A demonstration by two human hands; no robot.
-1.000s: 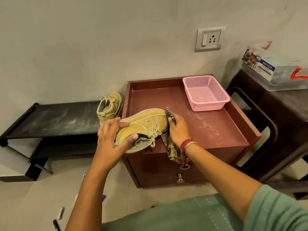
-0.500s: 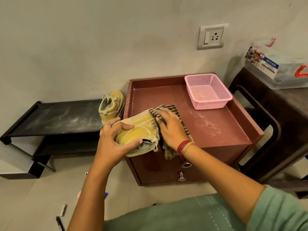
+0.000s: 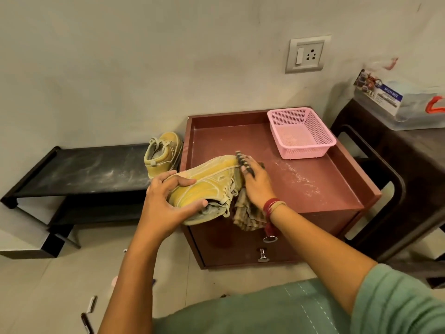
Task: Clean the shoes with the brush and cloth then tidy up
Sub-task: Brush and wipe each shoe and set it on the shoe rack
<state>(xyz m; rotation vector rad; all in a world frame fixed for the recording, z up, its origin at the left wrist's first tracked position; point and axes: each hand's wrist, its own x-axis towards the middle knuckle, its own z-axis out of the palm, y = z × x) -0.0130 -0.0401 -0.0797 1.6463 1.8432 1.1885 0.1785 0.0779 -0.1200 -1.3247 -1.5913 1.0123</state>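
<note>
A dusty yellow shoe (image 3: 212, 179) lies on its side at the front left corner of the maroon cabinet top (image 3: 301, 189). My left hand (image 3: 166, 201) grips its heel end. My right hand (image 3: 256, 184) holds a striped cloth (image 3: 248, 213) against the shoe's side near the laces, and the cloth's loose end hangs over the cabinet front. The second yellow shoe (image 3: 162, 154) stands upright on the right end of the black shoe rack (image 3: 79, 169). No brush is in view.
An empty pink basket (image 3: 301, 133) sits at the cabinet's back right. White dust streaks the cabinet top. A dark stand (image 3: 385, 169) at the right carries a clear plastic box (image 3: 404, 102). Pens (image 3: 88, 314) lie on the floor at the lower left.
My right hand wiped the cloth over the shoe's top toward the toe and is back down at its side. The left hand kept its grip on the heel. The camera view shifted slightly.
</note>
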